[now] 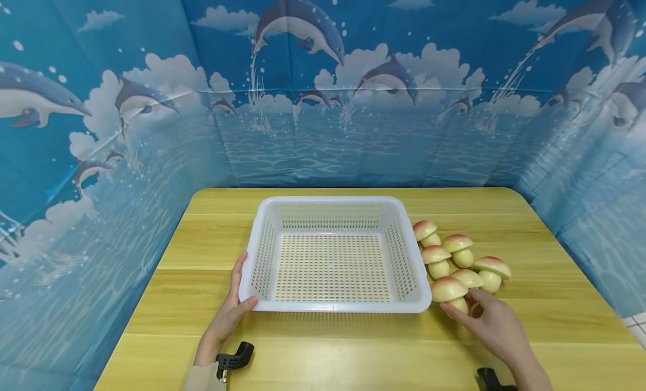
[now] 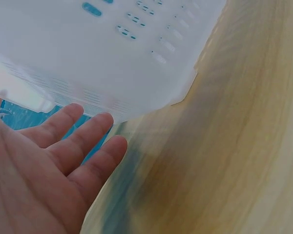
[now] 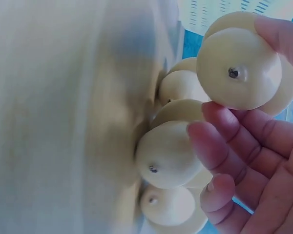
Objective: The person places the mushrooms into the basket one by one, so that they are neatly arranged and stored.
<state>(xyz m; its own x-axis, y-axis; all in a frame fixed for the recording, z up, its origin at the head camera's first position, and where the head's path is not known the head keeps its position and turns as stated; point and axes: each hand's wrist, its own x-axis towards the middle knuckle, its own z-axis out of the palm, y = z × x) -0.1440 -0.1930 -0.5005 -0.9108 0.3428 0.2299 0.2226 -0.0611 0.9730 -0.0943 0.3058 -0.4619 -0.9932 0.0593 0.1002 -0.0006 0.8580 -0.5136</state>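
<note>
A white plastic basket (image 1: 333, 307) with slotted walls and base stands on the table, its inside bare. My left hand (image 1: 229, 312) holds its near left corner, the thumb on the rim and the other fingers along the outer left wall. To the right of the basket, my right hand (image 1: 492, 321) pinches a mushroom (image 1: 449, 289) with a cream stem and a pink-tinged cap. The thumb and fingertips meet its sides in the right wrist view, where the stem's round end (image 3: 239, 68) faces the camera. Several similar mushrooms (image 1: 458, 243) lie close together behind it.
The wooden table (image 1: 328, 352) has rounded far corners. A blue curtain (image 1: 328, 138) printed with dolphins and clouds hangs behind and along both sides. Black wrist mounts (image 1: 237, 357) show below the hands.
</note>
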